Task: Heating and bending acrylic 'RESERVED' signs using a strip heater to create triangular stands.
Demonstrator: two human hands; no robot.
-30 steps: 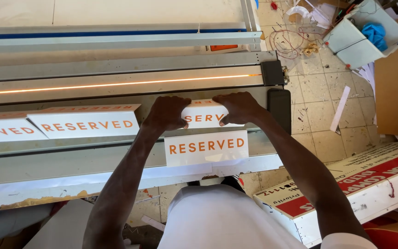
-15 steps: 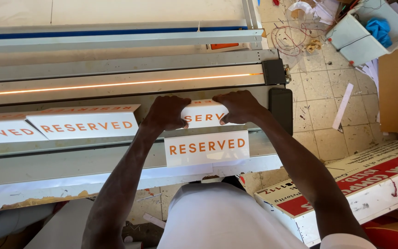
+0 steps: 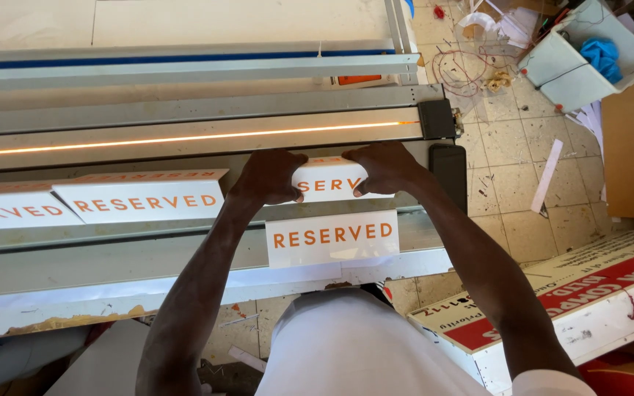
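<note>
Both hands pinch one small white sign (image 3: 330, 180) at centre frame: the left hand (image 3: 269, 178) closes over its left end and the right hand (image 3: 387, 167) over its right end, fingers curled round the top edge and thumbs pressed on the front face, so only the middle of its orange lettering shows. It sits on the grey bed of a long bench machine (image 3: 185, 110), just below a glowing orange strip (image 3: 185, 137) that runs across the frame from the left edge to a black end block (image 3: 436, 119).

As for progress, judging by how things lie: two folded signs (image 3: 141, 195) already rest to the left on the same bed (tent-shaped, with a bent top flap), and a flat sign (image 3: 332, 238) lies just below the hands near the front rail, apparently not bent yet. So some pieces look finished, one is in hand, and at least one remains.

The held sign is a stiff white rectangular panel, glossy, with orange capitals; its upper edge appears to tip back towards the strip, though the fingers hide the fold line, so I cannot tell whether it is bent yet.

A dark phone (image 3: 449, 172) lies at the bed's right end, touching nothing; the tiled floor (image 3: 508, 147) at right is littered with offcuts
</note>
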